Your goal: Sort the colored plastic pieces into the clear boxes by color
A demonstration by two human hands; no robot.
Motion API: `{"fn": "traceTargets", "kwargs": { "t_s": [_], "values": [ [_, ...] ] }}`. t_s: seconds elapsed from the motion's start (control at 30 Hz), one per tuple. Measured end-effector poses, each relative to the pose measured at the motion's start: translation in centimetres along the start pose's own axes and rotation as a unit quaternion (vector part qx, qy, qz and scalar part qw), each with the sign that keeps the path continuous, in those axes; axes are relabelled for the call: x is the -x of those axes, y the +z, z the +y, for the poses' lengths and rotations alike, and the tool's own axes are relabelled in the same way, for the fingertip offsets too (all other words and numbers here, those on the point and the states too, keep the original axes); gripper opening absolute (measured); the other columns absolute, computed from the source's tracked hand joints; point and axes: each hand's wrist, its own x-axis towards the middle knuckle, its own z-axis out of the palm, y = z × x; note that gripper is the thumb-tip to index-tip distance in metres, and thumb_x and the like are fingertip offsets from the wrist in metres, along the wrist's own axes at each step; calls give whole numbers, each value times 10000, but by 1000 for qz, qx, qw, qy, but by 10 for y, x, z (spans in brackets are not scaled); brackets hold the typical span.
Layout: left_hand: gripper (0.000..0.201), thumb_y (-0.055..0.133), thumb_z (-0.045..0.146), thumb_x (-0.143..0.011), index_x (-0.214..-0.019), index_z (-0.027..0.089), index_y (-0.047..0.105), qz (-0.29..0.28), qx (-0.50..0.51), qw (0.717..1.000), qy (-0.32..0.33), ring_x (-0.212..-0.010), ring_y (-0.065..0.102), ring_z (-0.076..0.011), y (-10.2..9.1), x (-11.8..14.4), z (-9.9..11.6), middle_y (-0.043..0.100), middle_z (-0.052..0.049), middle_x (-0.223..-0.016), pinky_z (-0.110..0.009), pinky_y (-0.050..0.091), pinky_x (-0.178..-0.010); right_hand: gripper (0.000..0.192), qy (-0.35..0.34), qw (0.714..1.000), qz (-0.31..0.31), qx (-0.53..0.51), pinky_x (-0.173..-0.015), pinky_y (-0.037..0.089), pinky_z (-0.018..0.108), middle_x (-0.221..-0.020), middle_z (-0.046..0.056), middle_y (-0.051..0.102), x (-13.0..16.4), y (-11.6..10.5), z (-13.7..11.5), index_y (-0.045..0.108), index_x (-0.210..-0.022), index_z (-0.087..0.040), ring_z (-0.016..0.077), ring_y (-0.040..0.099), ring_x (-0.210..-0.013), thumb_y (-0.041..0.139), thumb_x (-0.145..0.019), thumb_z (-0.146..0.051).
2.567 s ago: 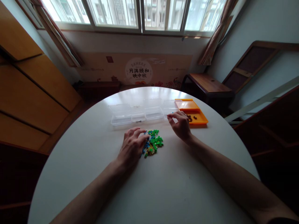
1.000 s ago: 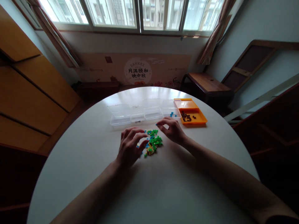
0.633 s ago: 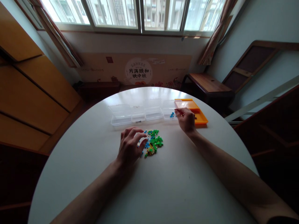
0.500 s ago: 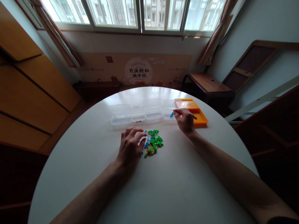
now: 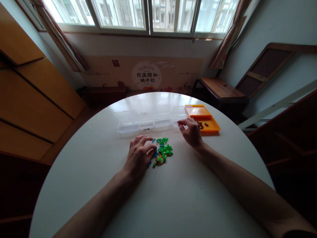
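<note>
My left hand (image 5: 138,152) rests at the left edge of a pile of small toy building bricks (image 5: 165,150), thumb and forefinger apart, with no brick visible between them. Green bricks lie mostly on the right of the pile, blue ones on the left and yellow ones at the front. Over the front edge of the rightmost clear plastic box (image 5: 175,119), my right hand (image 5: 192,133) hovers with bent fingers slightly apart and nothing visible in them. It hides part of that box's inside. Just behind its knuckles, dark brown bricks (image 5: 201,125) lie in an orange tray (image 5: 213,127).
More clear boxes with raised lids stand in a row: a left one (image 5: 128,127), a small one (image 5: 146,125) with something dark at its front, and a wider one (image 5: 162,121). All rest on a round white table (image 5: 173,205). A wooden stool (image 5: 223,87) stands beyond.
My right hand has drawn slightly left and toward me, uncovering more brown bricks; the blue bricks seen by its fingertips are now out of sight. My left hand has shifted slightly right over the blue bricks.
</note>
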Motion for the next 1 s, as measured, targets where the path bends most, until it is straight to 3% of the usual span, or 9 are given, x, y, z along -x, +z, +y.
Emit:
{"fn": "traceTargets", "kwargs": {
  "t_s": [0.23, 0.33, 0.43, 0.57, 0.83, 1.0],
  "values": [
    [107, 579, 196, -861, -799, 227, 662, 1, -2, 1000, 20, -1143, 490, -260, -1, 0, 1, 657, -48, -1113, -460, 367, -955, 127, -24, 997, -51, -61, -783, 464, 340, -790, 40, 660, 6, 1, -21, 700, -844, -198, 196, 590, -801, 573, -842, -202],
    [104, 564, 209, -882, -819, 223, 645, 40, 0, 998, 41, -1105, 519, -238, -3, -1, 3, 672, -40, -1064, -430, 370, -950, 112, -51, 983, -126, -121, -762, 470, 318, -788, 35, 666, 9, -1, -38, 704, -849, -195, 177, 598, -788, 592, -844, -209],
    [61, 587, 219, -873, -849, 224, 642, 85, 1, 994, 69, -1077, 535, -227, -4, -1, 4, 682, -33, -1013, -408, 381, -945, 141, -99, 952, -222, -186, -729, 471, 296, -798, 42, 674, 14, -3, -53, 712, -855, -194, 162, 599, -758, 585, -867, -252],
    [36, 614, 218, -856, -872, 230, 644, 113, -1, 989, 92, -1064, 544, -221, -6, -1, 5, 688, -26, -975, -389, 395, -935, 204, -131, 928, -272, -217, -721, 472, 292, -788, 54, 678, 19, -3, -63, 720, -840, -194, 163, 600, -753, 555, -896, -301],
    [33, 645, 239, -837, -865, 224, 640, 132, -4, 987, 96, -1026, 561, -212, -5, -1, 4, 688, -25, -945, -376, 399, -914, 132, -122, 941, -244, -199, -673, 461, 267, -753, 43, 655, 17, 1, -54, 702, -828, -169, 145, 582, -704, 586, -866, -220],
    [41, 642, 235, -834, -871, 216, 639, 130, 1, 986, 101, -1010, 566, -213, -4, -2, 3, 685, -31, -934, -380, 392, -910, 94, -49, 984, -118, -121, -712, 472, 294, -764, 38, 667, 1, 0, -21, 695, -828, -176, 161, 600, -728, 603, -837, -195]
  ]
}}
